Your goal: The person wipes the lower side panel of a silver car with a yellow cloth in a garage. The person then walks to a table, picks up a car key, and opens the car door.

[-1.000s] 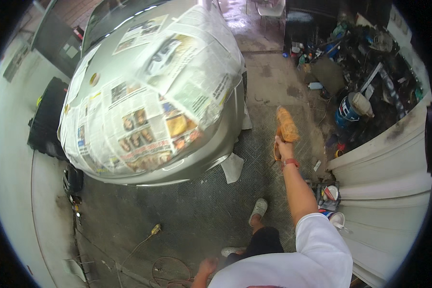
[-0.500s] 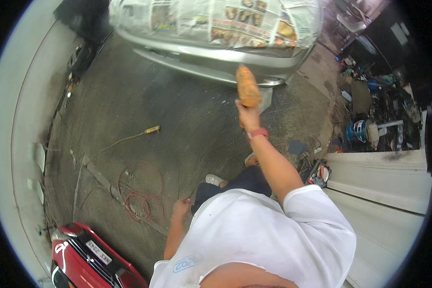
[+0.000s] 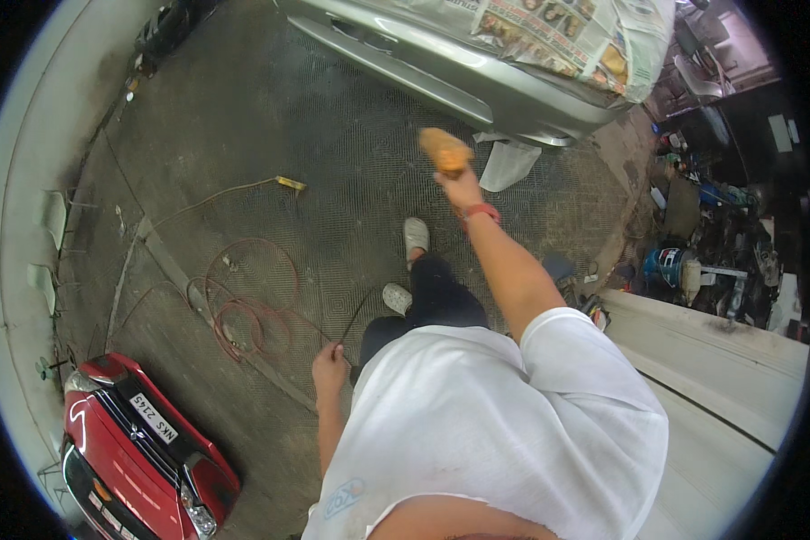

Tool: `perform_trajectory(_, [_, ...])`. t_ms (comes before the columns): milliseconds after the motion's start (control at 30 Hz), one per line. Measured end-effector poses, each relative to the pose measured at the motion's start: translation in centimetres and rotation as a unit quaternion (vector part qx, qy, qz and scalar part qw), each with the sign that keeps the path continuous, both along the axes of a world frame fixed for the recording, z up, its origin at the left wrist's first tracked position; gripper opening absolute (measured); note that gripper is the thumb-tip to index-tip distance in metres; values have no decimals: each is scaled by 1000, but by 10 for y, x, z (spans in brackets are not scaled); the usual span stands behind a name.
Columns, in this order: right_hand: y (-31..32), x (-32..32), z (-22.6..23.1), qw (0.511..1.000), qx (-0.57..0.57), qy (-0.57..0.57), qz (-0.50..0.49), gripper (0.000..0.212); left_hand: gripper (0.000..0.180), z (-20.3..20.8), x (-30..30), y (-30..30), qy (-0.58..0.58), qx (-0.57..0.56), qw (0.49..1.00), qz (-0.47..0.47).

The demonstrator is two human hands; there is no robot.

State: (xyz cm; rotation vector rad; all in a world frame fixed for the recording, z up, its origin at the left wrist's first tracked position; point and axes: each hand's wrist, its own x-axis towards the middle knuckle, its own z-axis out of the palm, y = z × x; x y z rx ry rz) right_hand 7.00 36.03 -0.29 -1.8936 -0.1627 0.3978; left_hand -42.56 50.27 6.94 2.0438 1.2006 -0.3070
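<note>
My right hand [image 3: 461,189] is closed around what looks like a spray gun [image 3: 445,151] with a blotchy orange-tan body, blurred by motion. It is held out in front of a silver car bumper [image 3: 504,85], apart from it. Newspaper [image 3: 558,40] covers the car above the bumper. Low on my left side, my left hand [image 3: 329,353] is closed on a thin hose [image 3: 308,326]. From this hand the hose runs to reddish coils on the floor one way and, as a dark line, forward past my leg the other way.
Hose coils [image 3: 247,319] and a yellow-ended cord [image 3: 290,183] lie on the floor to the left. A red car bumper [image 3: 144,441] stands at the lower left. White sheeting [image 3: 510,166] lies under the silver bumper. Clutter and a blue can [image 3: 666,265] line the right.
My view has shifted, with the silver bumper now further right and higher. The orange-tan gun has swung left, away from the bumper's corner. My feet have stepped, and the left hand still grips low.
</note>
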Motion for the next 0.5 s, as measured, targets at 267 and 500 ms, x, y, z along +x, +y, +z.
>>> perform_trajectory(267, [-132,26,-46,902,-125,58,-410,74,26,35,127,49,-95,1,989,-114])
perform_trajectory(500, [-45,44,-85,807,-19,216,-549,73,24,80,229,144,-107,40,979,-170])
